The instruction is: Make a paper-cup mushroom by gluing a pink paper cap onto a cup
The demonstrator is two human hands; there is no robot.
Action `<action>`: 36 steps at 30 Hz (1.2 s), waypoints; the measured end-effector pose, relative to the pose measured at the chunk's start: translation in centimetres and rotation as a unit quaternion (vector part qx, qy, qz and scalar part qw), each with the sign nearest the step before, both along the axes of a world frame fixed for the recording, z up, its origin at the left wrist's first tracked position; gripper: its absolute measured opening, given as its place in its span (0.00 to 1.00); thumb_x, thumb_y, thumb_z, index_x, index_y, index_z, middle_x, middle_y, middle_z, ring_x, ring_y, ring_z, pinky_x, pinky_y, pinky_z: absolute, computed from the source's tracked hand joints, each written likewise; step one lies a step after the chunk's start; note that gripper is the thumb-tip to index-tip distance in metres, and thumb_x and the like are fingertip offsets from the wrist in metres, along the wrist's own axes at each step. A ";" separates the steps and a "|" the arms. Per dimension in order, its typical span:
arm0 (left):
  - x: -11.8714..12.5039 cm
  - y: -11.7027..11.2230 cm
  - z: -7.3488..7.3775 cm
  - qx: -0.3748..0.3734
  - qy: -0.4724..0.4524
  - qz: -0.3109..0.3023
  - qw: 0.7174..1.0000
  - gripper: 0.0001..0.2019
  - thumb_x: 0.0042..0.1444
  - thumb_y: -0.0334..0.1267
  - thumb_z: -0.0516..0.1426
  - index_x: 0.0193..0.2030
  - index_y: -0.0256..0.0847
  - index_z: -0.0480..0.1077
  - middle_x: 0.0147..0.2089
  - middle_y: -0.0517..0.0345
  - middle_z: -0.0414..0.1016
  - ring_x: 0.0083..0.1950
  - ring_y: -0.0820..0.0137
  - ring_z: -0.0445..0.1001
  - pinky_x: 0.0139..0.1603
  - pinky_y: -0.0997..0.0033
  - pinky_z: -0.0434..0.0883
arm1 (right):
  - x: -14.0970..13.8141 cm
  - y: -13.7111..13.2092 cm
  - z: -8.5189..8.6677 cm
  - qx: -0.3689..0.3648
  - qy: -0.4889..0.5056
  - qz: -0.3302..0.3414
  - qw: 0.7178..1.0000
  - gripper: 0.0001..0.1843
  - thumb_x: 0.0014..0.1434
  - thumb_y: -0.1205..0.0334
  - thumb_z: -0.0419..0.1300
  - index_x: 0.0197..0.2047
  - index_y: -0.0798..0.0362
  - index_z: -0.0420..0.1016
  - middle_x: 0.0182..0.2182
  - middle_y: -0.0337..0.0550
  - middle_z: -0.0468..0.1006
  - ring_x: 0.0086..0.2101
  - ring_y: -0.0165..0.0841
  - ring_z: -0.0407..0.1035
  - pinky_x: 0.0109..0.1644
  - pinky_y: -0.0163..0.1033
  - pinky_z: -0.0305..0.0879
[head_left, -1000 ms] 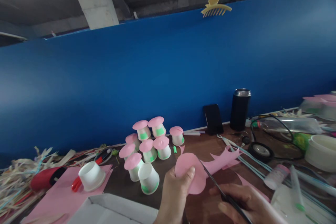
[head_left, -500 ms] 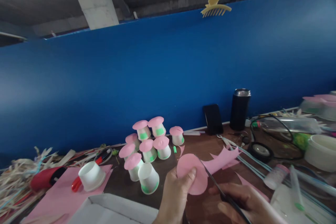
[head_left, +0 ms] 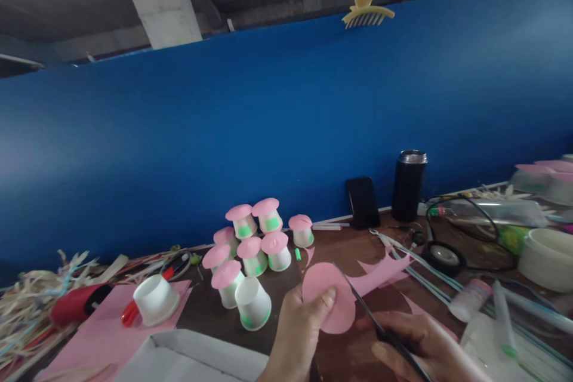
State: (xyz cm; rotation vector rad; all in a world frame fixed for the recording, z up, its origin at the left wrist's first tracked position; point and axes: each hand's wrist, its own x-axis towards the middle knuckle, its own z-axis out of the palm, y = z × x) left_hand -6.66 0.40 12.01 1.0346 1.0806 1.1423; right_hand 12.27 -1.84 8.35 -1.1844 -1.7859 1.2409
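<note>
My left hand [head_left: 299,334] pinches a round pink paper disc [head_left: 330,298] between thumb and fingers, low in the middle of the view. My right hand [head_left: 425,351] grips black scissors [head_left: 371,316], whose blades run up along the disc's right edge. Pink paper offcuts [head_left: 382,268] lie on the brown table just behind the disc. Left of them stands a cluster of several small white cups with pink paper caps [head_left: 250,239], and one uncapped upturned cup [head_left: 253,304] sits nearest my left hand.
A pink sheet [head_left: 98,334] with an upturned white cup [head_left: 156,299] lies at left, beside a red marker and a heap of paper strips. A white box [head_left: 188,361] sits at the bottom. A phone [head_left: 362,203], black flask [head_left: 409,186], cable, bowl [head_left: 547,259] and bottles crowd the right. A blue partition stands behind.
The scissors' blades have shifted slightly up along the disc's right edge, and the disc has turned a little in my left hand. Nothing else has moved.
</note>
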 end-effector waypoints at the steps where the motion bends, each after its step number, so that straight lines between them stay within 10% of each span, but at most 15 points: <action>1: 0.0 0.0 0.0 0.000 0.000 0.001 1.000 0.25 0.43 0.54 0.67 0.39 0.32 0.78 0.37 0.48 0.80 0.36 0.62 0.75 0.36 0.70 0.70 | 0.0 0.0 0.0 -0.001 0.005 0.000 1.000 0.17 0.58 0.47 0.62 0.30 0.53 0.74 0.21 0.31 0.62 0.21 0.22 0.51 0.19 0.27 0.45; 36: -0.8 0.6 -0.6 -0.021 -0.042 -0.056 0.997 0.25 0.45 0.53 0.66 0.40 0.32 0.77 0.32 0.48 0.79 0.34 0.60 0.75 0.37 0.65 0.70 | -0.1 -0.3 0.2 -0.063 0.014 -0.116 0.991 0.29 0.48 0.36 0.63 0.42 0.52 0.81 0.21 0.37 0.69 0.22 0.27 0.59 0.22 0.30 0.57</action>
